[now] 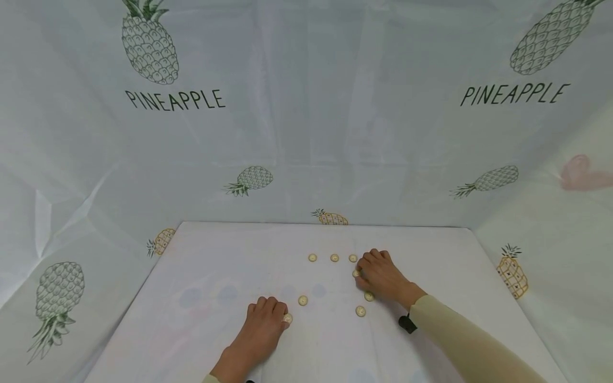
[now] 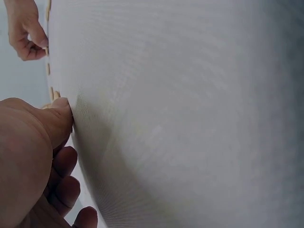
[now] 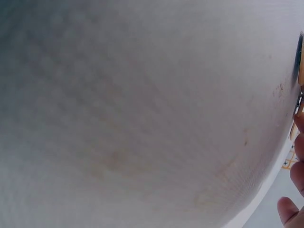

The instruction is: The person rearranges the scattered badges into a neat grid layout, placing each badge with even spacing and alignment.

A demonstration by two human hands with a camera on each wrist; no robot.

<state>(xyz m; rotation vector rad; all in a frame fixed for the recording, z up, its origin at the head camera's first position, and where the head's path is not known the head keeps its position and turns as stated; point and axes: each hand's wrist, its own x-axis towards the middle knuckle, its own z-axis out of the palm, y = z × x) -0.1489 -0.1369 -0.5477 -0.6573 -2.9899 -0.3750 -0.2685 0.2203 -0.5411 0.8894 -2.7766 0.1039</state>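
Several round, tan buttons lie on a white-covered table (image 1: 191,340). My left hand (image 1: 263,322) pinches one button (image 1: 287,318) between thumb and fingers, low over the cloth; another button (image 1: 303,300) lies just beyond it to the right. In the left wrist view the left thumb (image 2: 58,118) presses near the button at the cloth, the other fingers curled below. Farther right, my right hand (image 1: 383,275) pinches a button (image 1: 356,273) at its left side. Only some right fingertips (image 3: 298,175) show at the edge of the right wrist view.
Three buttons form a row at the back: a left one (image 1: 313,257), a middle one (image 1: 334,257) and a right one (image 1: 353,258). Two more, an upper button (image 1: 369,296) and a lower button (image 1: 361,311), lie below the right hand. A pineapple-print cloth (image 1: 335,133) hangs behind the table.
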